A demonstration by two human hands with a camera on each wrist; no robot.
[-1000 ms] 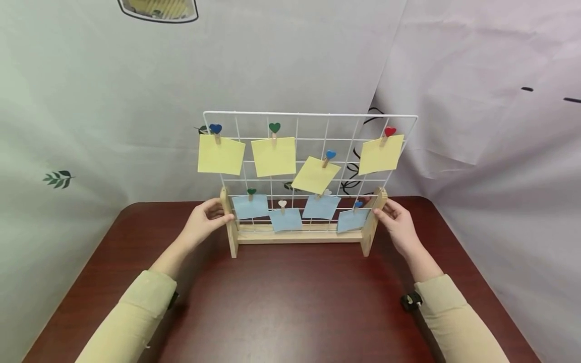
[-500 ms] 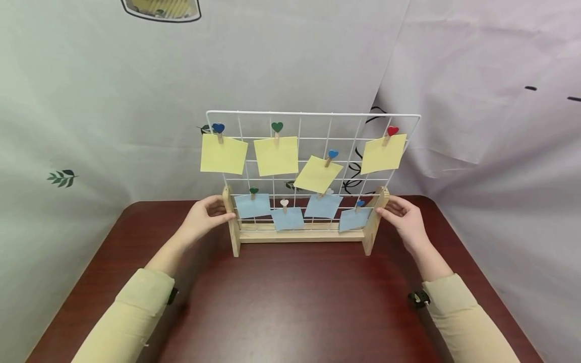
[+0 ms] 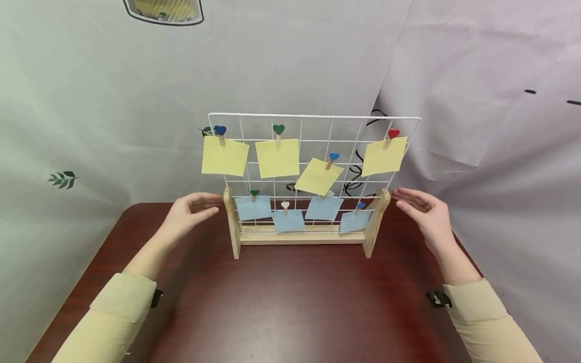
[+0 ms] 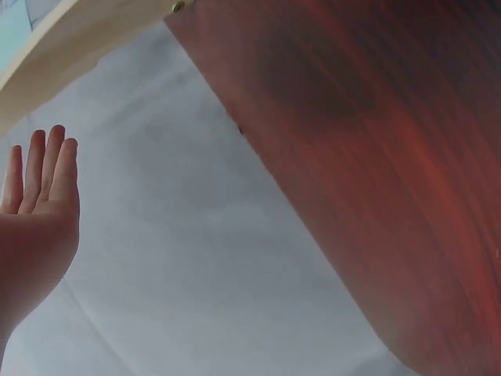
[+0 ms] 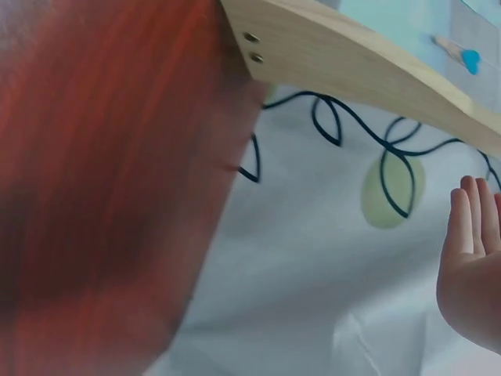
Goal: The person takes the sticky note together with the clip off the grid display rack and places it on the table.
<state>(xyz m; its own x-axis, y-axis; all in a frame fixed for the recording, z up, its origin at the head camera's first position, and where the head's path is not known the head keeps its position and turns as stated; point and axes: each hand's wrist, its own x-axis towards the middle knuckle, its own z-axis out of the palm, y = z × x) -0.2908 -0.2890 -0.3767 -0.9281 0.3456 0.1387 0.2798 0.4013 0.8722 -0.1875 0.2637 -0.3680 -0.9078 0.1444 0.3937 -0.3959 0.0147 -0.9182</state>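
We see the wire rack (image 3: 315, 116) standing upright toward the far side of the dark red counter (image 3: 281, 302), its white grid set between the two end posts of a pale wooden stand (image 3: 301, 239). Our left hand (image 3: 188, 214) is just beside the left post, its grip wide, with the fingers straight and the thumb apart from them; in the head view we cannot tell whether the fingertips touch the wood. Our right hand (image 3: 428, 217) is near the right post, its grip wide too, fingers extended toward the wood with a small gap between. Four yellow notes (image 3: 278, 159) hang on the upper part of the grid, the third from the left tilted, and four blue notes (image 3: 254, 208) hang lower down. Heart clips (image 3: 279, 129) in blue, green, red and white pin them to the wires. Behind the rack we have a pale cloth (image 3: 290, 60) printed with leaves and dark lines. We wear rolled cream sleeves (image 3: 476, 307), with a black band (image 3: 438, 299) at the right wrist.
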